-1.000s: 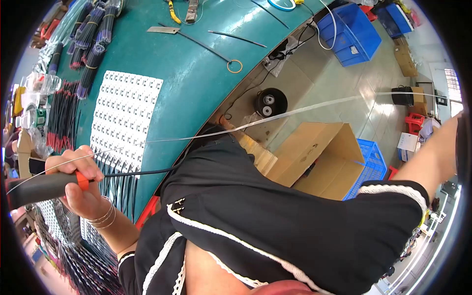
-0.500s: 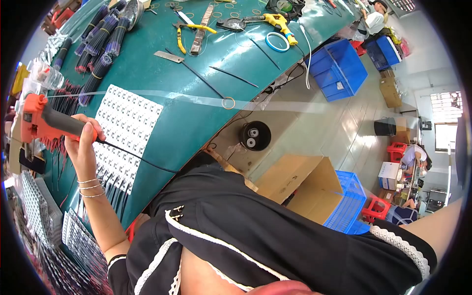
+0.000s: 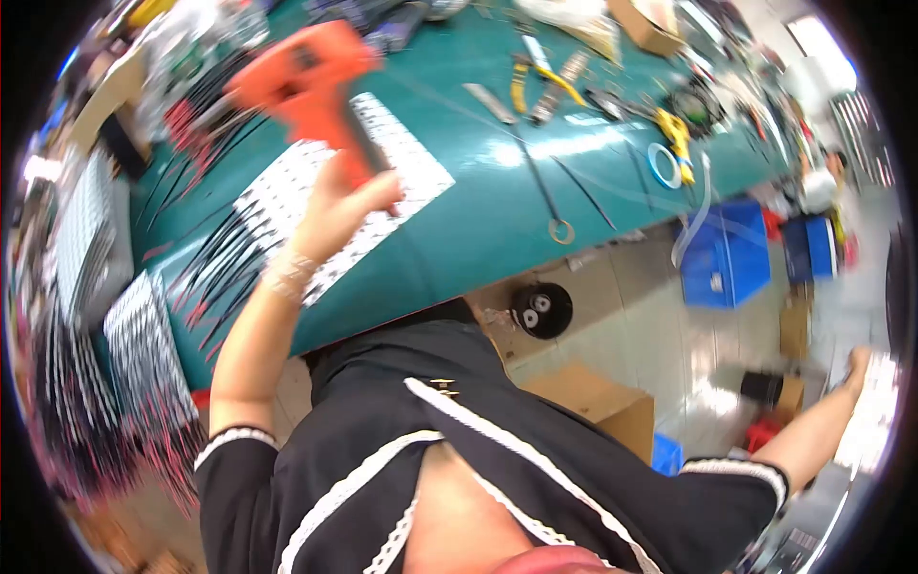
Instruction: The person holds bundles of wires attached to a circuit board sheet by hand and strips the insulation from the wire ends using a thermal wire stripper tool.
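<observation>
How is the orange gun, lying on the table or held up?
Held up: the left hand grips the orange gun above the green table. Whether it is switched on, I cannot tell.

Black short-sleeved top [image 3: 612, 459]; white scalloped trim [image 3: 736, 468]; gold-toned clasp [image 3: 444, 388]; thin bracelets [image 3: 290, 274], seemingly silvery, blurred.

Bright tabletop [image 3: 449, 239] glare, widespread blur

1. My left hand [image 3: 337, 212] is gripping a blurred orange gun-shaped tool [image 3: 330, 72] over white panels [image 3: 397, 143] on the green worktop [image 3: 449, 239].
2. I am holding my right hand [image 3: 860, 362] far out sideways.
3. Yellow-handled pliers [image 3: 519, 86] are lying farther along; a blue bin [image 3: 732, 258] is standing beyond the edge.
</observation>
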Demonstrator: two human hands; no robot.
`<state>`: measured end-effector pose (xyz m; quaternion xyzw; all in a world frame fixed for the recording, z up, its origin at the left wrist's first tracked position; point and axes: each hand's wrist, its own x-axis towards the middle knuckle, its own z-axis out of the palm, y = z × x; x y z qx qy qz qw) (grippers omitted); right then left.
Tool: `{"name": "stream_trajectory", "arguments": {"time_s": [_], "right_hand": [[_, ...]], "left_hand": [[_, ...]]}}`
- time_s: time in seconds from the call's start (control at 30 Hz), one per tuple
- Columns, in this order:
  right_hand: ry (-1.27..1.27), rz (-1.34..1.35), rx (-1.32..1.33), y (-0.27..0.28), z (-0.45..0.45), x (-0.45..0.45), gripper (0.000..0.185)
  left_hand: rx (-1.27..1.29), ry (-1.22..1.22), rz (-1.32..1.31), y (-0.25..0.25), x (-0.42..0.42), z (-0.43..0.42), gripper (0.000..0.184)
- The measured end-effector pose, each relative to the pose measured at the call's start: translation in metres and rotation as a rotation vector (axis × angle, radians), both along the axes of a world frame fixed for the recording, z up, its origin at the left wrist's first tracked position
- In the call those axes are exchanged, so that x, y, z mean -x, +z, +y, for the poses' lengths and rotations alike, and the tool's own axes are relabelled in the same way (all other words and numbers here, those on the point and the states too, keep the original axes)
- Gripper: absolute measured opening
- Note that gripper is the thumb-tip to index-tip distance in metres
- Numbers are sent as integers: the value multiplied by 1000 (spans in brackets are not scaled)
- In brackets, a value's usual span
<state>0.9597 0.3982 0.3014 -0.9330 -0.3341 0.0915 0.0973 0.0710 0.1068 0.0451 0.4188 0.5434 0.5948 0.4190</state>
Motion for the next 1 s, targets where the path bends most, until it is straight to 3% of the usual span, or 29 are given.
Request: {"name": "stream_trajectory", "arguments": {"time_s": [0.07,0.13,0.17,0.2,0.27,0.33,0.37,0.43,0.5,0.53,0.6,0.67,0.73,0.8,0.9,1.0], "right_hand": [[31,87,70,-37,19,22,35],[255,148,-116,-74,-26,172,31],[434,276,-253,-91,-42,224,31],[613,437,-371,-109,-58,276,31],[1067,628,-259,-134,-109,373,38],[1401,780,-22,-158,-160,452,39],[1534,823,243,-170,-171,481,46],[1656,977,195,-206,-205,553,61],[1582,1145,57,-249,-210,586,91],[1485,1420,32,-252,-214,614,98],[1224,1809,-118,-258,-227,659,71],[1220,1916,-162,-271,-221,697,61],[1240,1982,-169,-280,-203,720,60],[1174,2034,-134,-290,-177,736,60],[1082,2078,7,-303,-144,754,61],[1046,2058,106,-311,-139,757,61]], "left_hand": [[79,-29,22,-4,-24,9,20],[168,-184,197,26,-47,16,31],[61,-249,167,17,-58,23,35],[9,-232,374,6,-67,29,41],[-111,-299,387,13,-79,31,54],[-53,-410,352,13,-87,29,51],[-47,-436,368,12,-89,27,50],[-12,-494,363,12,-89,21,47],[-16,-553,406,6,-86,13,43],[-31,-585,399,2,-84,8,42],[-58,-648,443,-8,-78,-3,43],[187,-632,631,-7,-54,-23,45],[-30,-328,666,-26,-30,-40,38],[-106,0,898,-37,-6,-58,31],[71,100,947,-48,20,-88,29],[22,18,895,-49,32,-105,26]]}}
